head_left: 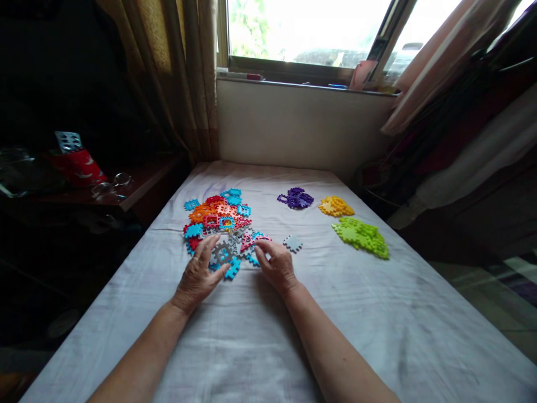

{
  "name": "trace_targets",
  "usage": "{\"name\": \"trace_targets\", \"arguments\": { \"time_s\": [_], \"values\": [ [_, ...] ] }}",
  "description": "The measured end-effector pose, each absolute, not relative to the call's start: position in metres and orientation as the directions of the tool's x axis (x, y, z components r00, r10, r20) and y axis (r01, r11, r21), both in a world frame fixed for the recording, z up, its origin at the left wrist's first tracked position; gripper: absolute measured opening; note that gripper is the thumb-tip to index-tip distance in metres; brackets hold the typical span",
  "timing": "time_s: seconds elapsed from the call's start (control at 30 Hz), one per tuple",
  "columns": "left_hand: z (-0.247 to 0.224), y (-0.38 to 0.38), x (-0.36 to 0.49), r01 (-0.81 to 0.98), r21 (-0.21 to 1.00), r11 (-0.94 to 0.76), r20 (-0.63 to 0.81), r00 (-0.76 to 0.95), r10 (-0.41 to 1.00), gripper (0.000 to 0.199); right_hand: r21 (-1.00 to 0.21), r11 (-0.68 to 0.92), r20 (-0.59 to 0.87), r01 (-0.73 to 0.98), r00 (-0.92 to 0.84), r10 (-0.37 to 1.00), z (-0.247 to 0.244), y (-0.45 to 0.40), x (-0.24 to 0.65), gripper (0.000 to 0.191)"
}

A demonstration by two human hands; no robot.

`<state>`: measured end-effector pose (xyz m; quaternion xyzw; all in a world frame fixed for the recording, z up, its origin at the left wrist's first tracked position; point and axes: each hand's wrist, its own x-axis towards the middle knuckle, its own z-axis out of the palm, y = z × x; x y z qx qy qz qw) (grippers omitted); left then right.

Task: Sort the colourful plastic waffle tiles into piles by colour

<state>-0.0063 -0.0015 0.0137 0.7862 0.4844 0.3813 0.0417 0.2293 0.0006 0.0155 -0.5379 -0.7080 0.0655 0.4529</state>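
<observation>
Left forearm (145, 347) angles up from the lower left; left hand (197, 280) has fingers spread apart at the mixed interlocking-piece pile (216, 210), centre-left. Right hand (277, 266), centre: fingers curled beside the pile; grip cannot be determined.

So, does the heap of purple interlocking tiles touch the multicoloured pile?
No, the heap of purple interlocking tiles lies apart, with cloth showing between it and the multicoloured pile.

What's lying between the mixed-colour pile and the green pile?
In the head view, a single pale grey piece lies between the mixed-colour pile and the green pile, beside the right hand; bare cloth follows toward the green.
</observation>
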Motion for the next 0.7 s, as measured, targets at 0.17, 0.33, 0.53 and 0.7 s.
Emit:
{"name": "trace_targets", "arguments": {
  "time_s": [0.17,0.33,0.53,0.7],
  "values": [
    [0.009,-0.006,0.007,0.692,0.359,-0.627,0.584,0.357,0.729,0.072,-0.821,0.351,0.379,0.45,-0.031,0.925,0.013,-0.008,0.195,0.022],
    [0.01,-0.006,0.006,0.673,0.344,-0.654,0.598,0.38,0.705,0.071,-0.901,0.312,0.334,0.301,0.021,0.942,0.012,0.001,0.201,0.023],
    [0.017,0.011,-0.038,0.789,0.379,-0.484,0.552,0.227,0.803,0.035,-0.911,0.053,0.265,0.409,0.483,0.834,0.015,0.022,0.286,0.037],
    [0.011,0.025,-0.077,0.823,0.38,-0.423,0.518,0.19,0.834,0.032,-0.842,-0.165,0.196,0.514,0.576,0.794,0.005,0.024,0.331,0.043]
  ]
}}
